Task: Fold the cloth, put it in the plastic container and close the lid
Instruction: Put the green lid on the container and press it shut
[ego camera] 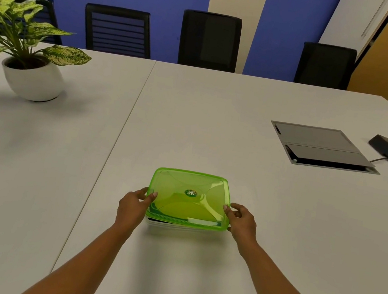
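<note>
Head view puts the green lid [189,197] at the lower centre of the frame, sitting on the clear plastic container [176,225], whose wall I see only as a thin strip under the lid's near edge. Something dark shows through the lid; I cannot tell whether it is the cloth. My left hand [132,207] pinches the lid's left rim, thumb on top, fingers curled beneath. My right hand [242,220] pinches the right rim the same way. Both rest on the white table [204,123]. Upper left stands a potted plant [30,47]; right of centre lies a grey cable hatch [321,147]; black chairs [210,41] line the far edge.
</note>
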A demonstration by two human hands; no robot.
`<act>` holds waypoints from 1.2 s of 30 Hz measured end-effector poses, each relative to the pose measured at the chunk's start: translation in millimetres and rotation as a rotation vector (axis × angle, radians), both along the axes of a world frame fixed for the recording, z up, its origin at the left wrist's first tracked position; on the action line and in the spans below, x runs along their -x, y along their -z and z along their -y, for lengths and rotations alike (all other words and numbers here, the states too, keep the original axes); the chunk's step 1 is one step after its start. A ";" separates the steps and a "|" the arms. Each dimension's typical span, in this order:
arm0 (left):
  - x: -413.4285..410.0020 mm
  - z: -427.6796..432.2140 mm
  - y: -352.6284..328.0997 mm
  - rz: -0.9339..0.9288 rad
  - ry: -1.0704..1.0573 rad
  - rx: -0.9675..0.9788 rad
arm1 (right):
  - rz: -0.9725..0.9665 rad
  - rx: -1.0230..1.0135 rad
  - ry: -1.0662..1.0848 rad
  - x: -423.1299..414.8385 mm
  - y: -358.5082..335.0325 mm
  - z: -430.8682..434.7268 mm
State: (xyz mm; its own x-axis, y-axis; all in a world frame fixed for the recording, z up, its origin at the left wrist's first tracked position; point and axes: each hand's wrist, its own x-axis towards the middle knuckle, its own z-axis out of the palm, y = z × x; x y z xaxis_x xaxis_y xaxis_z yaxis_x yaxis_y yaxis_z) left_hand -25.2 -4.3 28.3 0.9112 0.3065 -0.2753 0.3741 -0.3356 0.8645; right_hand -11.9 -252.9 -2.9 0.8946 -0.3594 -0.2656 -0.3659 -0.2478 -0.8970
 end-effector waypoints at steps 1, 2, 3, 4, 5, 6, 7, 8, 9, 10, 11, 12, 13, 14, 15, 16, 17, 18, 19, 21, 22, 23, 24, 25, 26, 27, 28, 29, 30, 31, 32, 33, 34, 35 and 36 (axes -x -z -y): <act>0.0 -0.5 0.1 -0.005 0.002 0.014 | -0.025 0.010 0.005 -0.1 2.1 -0.6; 0.7 -0.9 -0.4 -0.012 0.007 0.030 | -0.046 0.021 0.005 0.0 4.1 -1.3; 1.3 -1.0 -0.6 -0.019 0.015 0.046 | -0.062 0.028 0.001 0.0 5.7 -2.1; 1.8 -0.9 -1.0 -0.028 0.022 0.058 | -0.075 0.028 -0.004 0.1 6.2 -2.9; 1.7 -0.8 -0.3 -0.032 0.027 0.067 | -0.089 0.020 -0.008 0.4 6.6 -3.7; 2.2 -1.0 -0.6 -0.036 0.027 0.074 | -0.108 0.007 -0.013 0.9 7.1 -4.7; 2.8 -1.7 -1.0 -0.037 0.026 0.080 | -0.127 -0.007 -0.018 0.8 7.6 -6.1; 3.1 -2.2 -1.2 -0.039 0.028 0.089 | -0.145 -0.019 -0.023 1.0 7.8 -6.6; 2.7 -2.6 -0.4 -0.037 0.032 0.100 | -0.159 -0.030 -0.029 1.0 7.8 -6.6; 2.5 -2.6 -0.1 -0.038 0.036 0.112 | -0.170 -0.040 -0.041 1.3 7.4 -5.8; 3.0 -5.5 0.7 -0.038 0.032 0.124 | -0.178 -0.050 -0.066 0.7 6.6 -7.3; 3.0 -6.2 0.4 -0.047 0.034 0.140 | -0.182 -0.062 -0.082 0.9 6.2 -6.3; 2.6 -7.0 0.4 -0.059 0.034 0.166 | -0.182 -0.072 -0.091 1.0 5.8 -5.1; 2.1 -8.5 0.3 -0.078 0.033 0.205 | -0.182 -0.079 -0.097 1.4 5.4 -4.1; 1.7 -10.2 0.5 -0.097 0.033 0.258 | -0.181 -0.081 -0.098 1.9 5.4 -3.3; 2.4 -12.1 -0.4 -0.120 0.035 0.313 | -0.181 -0.080 -0.096 2.7 5.5 -2.7; 3.4 -14.3 -1.6 -0.141 0.038 0.359 | -0.178 -0.080 -0.094 3.0 6.1 -2.6; 4.6 -16.4 -2.4 -0.161 0.039 0.387 | -0.173 -0.079 -0.090 3.7 6.2 -2.7; 5.9 -19.3 -2.4 -0.178 0.037 0.402 | -0.168 -0.076 -0.086 4.0 6.4 -3.6; 7.7 -23.1 -2.3 -0.211 0.040 0.401 | -0.158 -0.062 -0.079 4.5 6.4 -5.0; 8.0 -23.5 -2.2 -0.227 0.048 0.398 | -0.156 -0.052 -0.080 5.0 6.3 -5.2; 7.7 -23.8 -2.2 -0.241 0.059 0.398 | -0.154 -0.044 -0.082 5.2 6.3 -5.3; 7.4 -23.6 -2.5 -0.254 0.074 0.400 | -0.152 -0.036 -0.083 5.5 6.0 -5.5; 7.4 -23.3 -2.7 -0.264 0.092 0.402 | -0.150 -0.029 -0.083 5.7 6.0 -5.9; 7.1 -22.9 -2.5 -0.270 0.109 0.397 | -0.149 -0.021 -0.082 5.9 5.5 -6.2; 7.1 -22.7 -1.6 -0.270 0.119 0.388 | -0.147 -0.011 -0.082 6.2 4.9 -6.6; 6.8 -22.8 0.0 -0.265 0.121 0.373 | -0.144 0.002 -0.082 6.5 4.4 -7.0; 6.9 -23.1 1.7 -0.256 0.115 0.360 | -0.141 0.015 -0.083 6.8 4.0 -7.6; 6.8 -23.5 3.5 -0.245 0.107 0.348 | -0.138 0.027 -0.085 7.2 3.6 -8.0; 6.9 -23.6 4.9 -0.232 0.098 0.338 | -0.134 0.037 -0.087 7.8 3.4 -8.3; 7.0 -23.7 6.0 -0.216 0.093 0.326 | -0.129 0.045 -0.088 8.5 3.2 -8.3; 7.0 -23.6 6.8 -0.202 0.091 0.312 | -0.126 0.050 -0.091 9.1 2.8 -8.3; 7.3 -23.4 7.2 -0.190 0.093 0.298 | -0.125 0.053 -0.094 9.6 2.3 -8.3; 7.6 -23.0 6.9 -0.179 0.097 0.286 | -0.127 0.053 -0.097 10.0 1.9 -8.2; 7.8 -22.5 6.6 -0.169 0.098 0.277 | -0.131 0.052 -0.100 10.0 1.5 -8.3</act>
